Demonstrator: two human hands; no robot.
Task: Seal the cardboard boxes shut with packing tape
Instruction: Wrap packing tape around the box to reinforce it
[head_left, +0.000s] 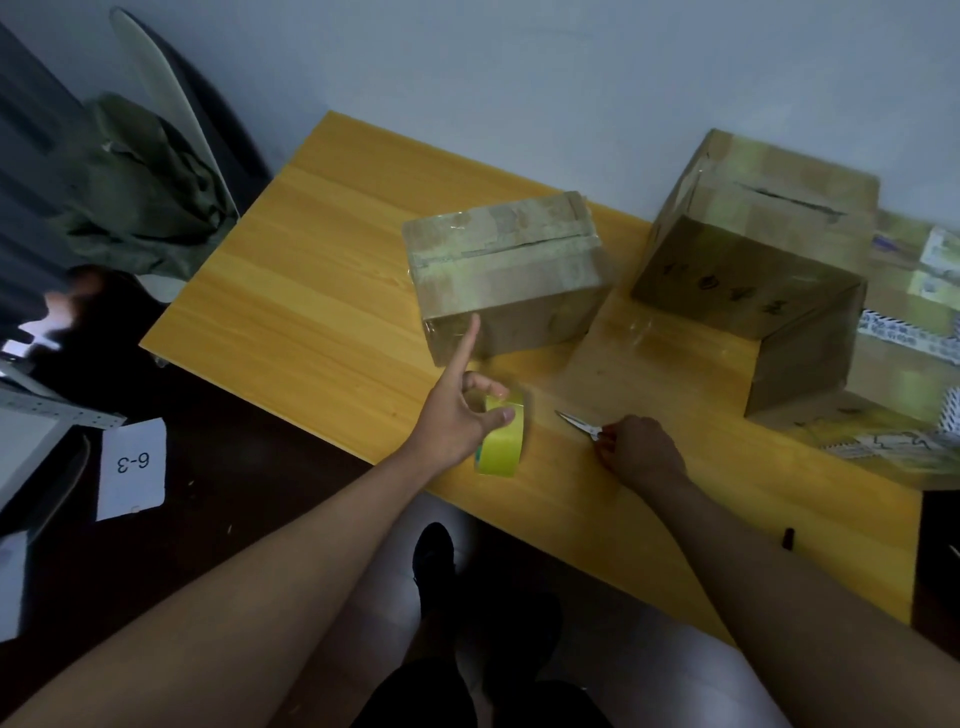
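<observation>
The tape (501, 441) is pinched by the left hand (457, 415) near the table's (311, 291) front edge, forefinger raised before the near box (506, 275). Scissors (579, 427) are gripped in the right hand's (641, 449) curled fingers. A strip probably must be pulled across the box seam next.

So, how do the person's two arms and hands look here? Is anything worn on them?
Both arms are bare up to the frame's edge: no sleeves, gloves or watch show. The left hand and the right hand carry no visible rings or wristbands, though the picture is dim and somewhat blurred. No markings can be made out on either forearm. Below, dark shorts and a dark shoe show.
</observation>
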